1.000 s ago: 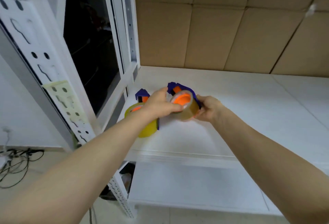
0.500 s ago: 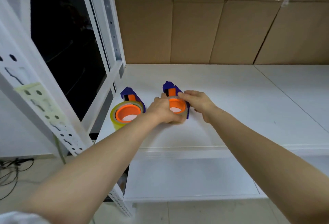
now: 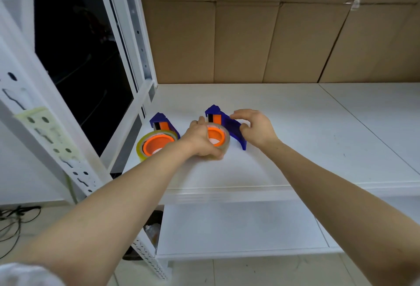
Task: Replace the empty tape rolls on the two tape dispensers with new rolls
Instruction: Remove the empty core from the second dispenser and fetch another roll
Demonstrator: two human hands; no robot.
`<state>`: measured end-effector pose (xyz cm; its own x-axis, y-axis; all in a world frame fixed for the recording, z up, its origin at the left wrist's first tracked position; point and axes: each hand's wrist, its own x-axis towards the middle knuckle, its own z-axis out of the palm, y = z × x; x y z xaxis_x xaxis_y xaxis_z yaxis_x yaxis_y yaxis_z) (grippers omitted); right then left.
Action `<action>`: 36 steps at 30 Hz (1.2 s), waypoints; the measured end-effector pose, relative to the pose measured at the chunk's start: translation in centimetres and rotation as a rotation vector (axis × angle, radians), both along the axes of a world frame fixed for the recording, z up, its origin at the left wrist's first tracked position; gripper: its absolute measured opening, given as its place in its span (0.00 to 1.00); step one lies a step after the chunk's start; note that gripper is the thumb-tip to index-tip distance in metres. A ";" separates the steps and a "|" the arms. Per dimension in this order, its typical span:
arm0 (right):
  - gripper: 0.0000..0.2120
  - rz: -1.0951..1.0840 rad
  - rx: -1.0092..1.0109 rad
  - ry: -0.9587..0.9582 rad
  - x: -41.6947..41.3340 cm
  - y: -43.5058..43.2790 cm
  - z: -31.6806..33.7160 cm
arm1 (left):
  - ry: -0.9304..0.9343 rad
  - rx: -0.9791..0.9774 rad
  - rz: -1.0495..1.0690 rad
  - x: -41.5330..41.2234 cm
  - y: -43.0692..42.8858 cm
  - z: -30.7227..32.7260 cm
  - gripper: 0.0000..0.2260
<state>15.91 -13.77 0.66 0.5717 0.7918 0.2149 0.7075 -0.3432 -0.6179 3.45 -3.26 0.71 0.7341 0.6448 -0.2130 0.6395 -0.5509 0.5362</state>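
Two blue tape dispensers with orange hubs stand on the white shelf (image 3: 284, 149). The left dispenser (image 3: 161, 120) carries a yellowish tape roll (image 3: 142, 149) and nobody touches it. The right dispenser (image 3: 231, 127) rests on the shelf with a clear brownish roll (image 3: 225, 142) on its orange hub (image 3: 214, 134). My left hand (image 3: 200, 140) grips that roll from the left side, fingers wrapped over its rim. My right hand (image 3: 256, 129) is just right of the dispenser's blue side plate. Its fingers are loosely curved, with the fingertips at the plate's edge.
A brown cardboard wall (image 3: 250, 35) backs the shelf. A white perforated rack post (image 3: 45, 140) and a dark window (image 3: 79, 58) are at the left. A lower white shelf (image 3: 238, 229) sits below, and cables (image 3: 13, 219) lie on the floor at the left.
The right dispenser with its roll came down from my hands onto the shelf. My right hand has slid off the dispenser to its right side, while my left hand keeps hold of the roll.
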 end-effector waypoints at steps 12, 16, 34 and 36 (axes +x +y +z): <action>0.19 0.439 -0.434 -0.376 -1.8 1.1 0.8 | -0.077 -0.422 0.159 -0.5 0.6 0.8 0.49; 0.16 0.482 -0.321 -0.440 -2.3 0.7 1.0 | -0.301 -0.589 0.317 -0.3 1.0 0.7 0.24; 0.03 -0.026 0.431 0.717 -2.4 0.3 4.7 | -0.652 -0.381 0.362 0.3 1.0 5.2 0.15; 0.07 -0.120 0.510 0.870 -1.8 -0.2 5.0 | -0.657 -0.473 0.309 1.3 0.4 5.2 0.15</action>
